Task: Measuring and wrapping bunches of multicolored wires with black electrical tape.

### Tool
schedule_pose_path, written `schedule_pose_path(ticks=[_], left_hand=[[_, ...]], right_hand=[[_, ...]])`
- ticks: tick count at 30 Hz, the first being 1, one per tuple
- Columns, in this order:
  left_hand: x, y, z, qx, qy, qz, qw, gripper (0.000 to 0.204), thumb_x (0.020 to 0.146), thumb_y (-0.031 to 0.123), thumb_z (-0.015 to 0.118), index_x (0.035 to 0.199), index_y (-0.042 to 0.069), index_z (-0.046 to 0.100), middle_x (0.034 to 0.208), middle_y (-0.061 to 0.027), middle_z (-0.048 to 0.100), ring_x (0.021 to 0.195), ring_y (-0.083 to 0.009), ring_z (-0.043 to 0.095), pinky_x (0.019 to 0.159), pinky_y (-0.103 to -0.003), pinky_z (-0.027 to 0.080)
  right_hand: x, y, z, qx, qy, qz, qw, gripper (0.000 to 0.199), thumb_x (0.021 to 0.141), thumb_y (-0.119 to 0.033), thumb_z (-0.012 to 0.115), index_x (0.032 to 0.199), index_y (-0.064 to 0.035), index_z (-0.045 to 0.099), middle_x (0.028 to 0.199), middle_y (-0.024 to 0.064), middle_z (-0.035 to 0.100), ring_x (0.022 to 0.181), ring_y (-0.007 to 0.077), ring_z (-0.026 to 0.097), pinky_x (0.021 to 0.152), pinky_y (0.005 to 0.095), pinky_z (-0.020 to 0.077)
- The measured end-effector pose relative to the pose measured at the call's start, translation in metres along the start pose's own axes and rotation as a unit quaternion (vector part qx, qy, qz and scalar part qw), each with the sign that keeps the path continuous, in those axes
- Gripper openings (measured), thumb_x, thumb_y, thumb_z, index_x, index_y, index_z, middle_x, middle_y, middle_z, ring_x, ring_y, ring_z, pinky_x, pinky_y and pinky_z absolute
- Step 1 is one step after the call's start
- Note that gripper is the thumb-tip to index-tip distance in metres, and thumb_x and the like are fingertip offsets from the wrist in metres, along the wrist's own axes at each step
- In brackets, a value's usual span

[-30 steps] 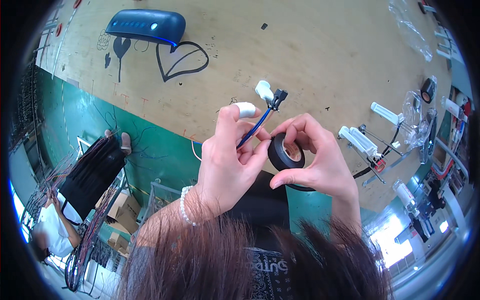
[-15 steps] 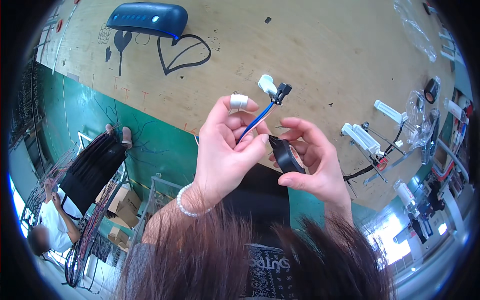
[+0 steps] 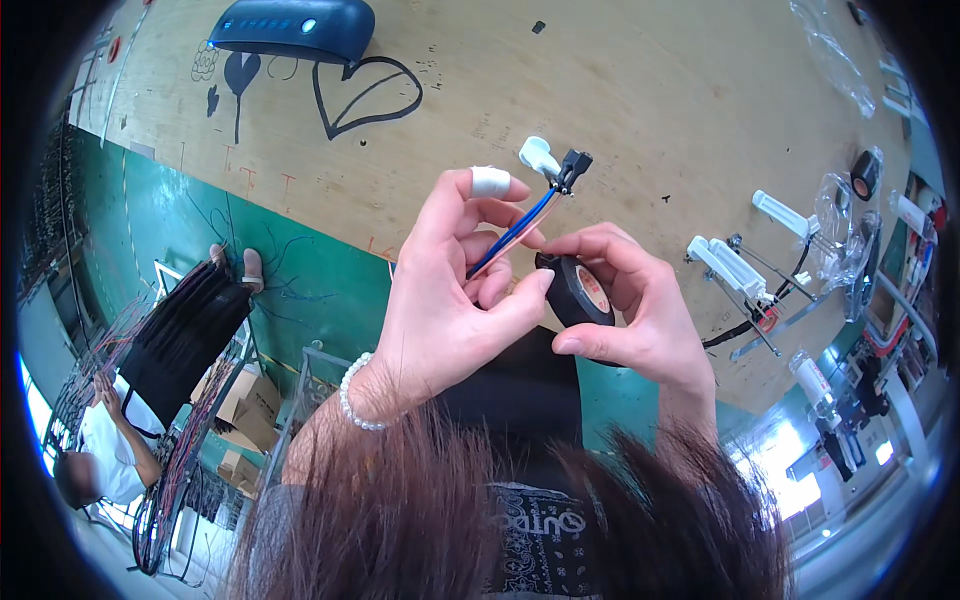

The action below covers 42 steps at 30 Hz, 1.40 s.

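Observation:
My left hand [image 3: 450,270], with white tape wrapped round one finger, holds a small bundle of blue and pinkish wires [image 3: 517,238] against its palm. At the wires' upper end are a black connector [image 3: 573,170] and a pale white connector [image 3: 539,156], both standing clear of the fingers. My right hand [image 3: 640,305] grips a roll of black electrical tape [image 3: 580,290] between thumb and fingers. The left thumb tip touches the roll's near-left edge, where the tape's end seems to lie. The lower part of the wires is hidden by my left hand.
A wooden board table [image 3: 600,80] with drawn marks spreads ahead. A dark blue speaker-like device [image 3: 295,30] sits far left. White holders on metal rods [image 3: 735,270], another black tape roll [image 3: 863,175] and clear plastic lie at right. Another person [image 3: 110,440] works at left beside hanging wires.
My right hand has turned the tape roll so more of its side shows, and its index finger now reaches over the top. The wires and connectors have shifted slightly up and right.

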<state>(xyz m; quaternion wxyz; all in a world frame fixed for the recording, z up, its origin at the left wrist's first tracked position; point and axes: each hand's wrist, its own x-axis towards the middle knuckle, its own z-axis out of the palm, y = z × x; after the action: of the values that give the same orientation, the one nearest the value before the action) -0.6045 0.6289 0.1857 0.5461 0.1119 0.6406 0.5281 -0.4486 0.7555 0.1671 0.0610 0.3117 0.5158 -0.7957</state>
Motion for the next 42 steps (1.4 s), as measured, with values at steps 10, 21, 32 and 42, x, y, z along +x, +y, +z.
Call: schedule_pose_path(ticks=[10,21,32,42], left_hand=[[0.003,-0.009,0.003,-0.031,0.018,-0.025,0.999,0.044,0.086,-0.006,0.062,0.123,0.003,0.041,0.096,-0.0069,0.059,0.076,-0.0029,0.055,0.065,-0.016,0.044],[0.001,-0.024,0.002,-0.162,0.100,0.035,0.981,0.039,0.090,-0.004,0.063,0.124,0.000,0.044,0.105,-0.0098,0.059,0.098,-0.0108,0.060,0.087,-0.022,0.048],[-0.001,-0.018,0.007,0.063,0.105,0.057,0.991,0.016,0.095,0.008,0.061,0.108,0.000,0.055,0.083,-0.0042,0.066,0.072,-0.0067,0.063,0.064,-0.023,0.050],[-0.007,-0.057,0.013,0.344,0.206,0.336,0.852,0.015,0.086,0.001,0.070,0.095,-0.002,0.059,0.078,-0.0127,0.063,0.057,-0.0261,0.059,0.051,-0.033,0.048]], right_hand=[[0.000,-0.002,0.004,-0.062,0.009,-0.034,0.997,0.065,0.066,-0.020,0.091,0.117,0.0040,0.060,0.112,0.0062,0.056,0.102,0.0138,0.059,0.090,0.0272,0.0473],[-0.023,0.025,0.021,0.149,0.068,0.021,0.986,0.068,0.068,-0.010,0.089,0.125,0.0022,0.054,0.112,0.0035,0.054,0.102,0.0120,0.058,0.088,0.0255,0.0468],[-0.005,0.012,0.013,0.052,0.111,0.026,0.992,0.072,0.077,-0.031,0.079,0.132,0.0033,0.049,0.103,0.0114,0.065,0.092,0.0150,0.064,0.086,0.0279,0.0504],[0.014,0.012,0.012,0.052,0.066,-0.049,0.995,0.058,0.075,-0.015,0.084,0.123,0.0017,0.057,0.114,0.0031,0.058,0.100,0.0102,0.056,0.091,0.0244,0.0449]])
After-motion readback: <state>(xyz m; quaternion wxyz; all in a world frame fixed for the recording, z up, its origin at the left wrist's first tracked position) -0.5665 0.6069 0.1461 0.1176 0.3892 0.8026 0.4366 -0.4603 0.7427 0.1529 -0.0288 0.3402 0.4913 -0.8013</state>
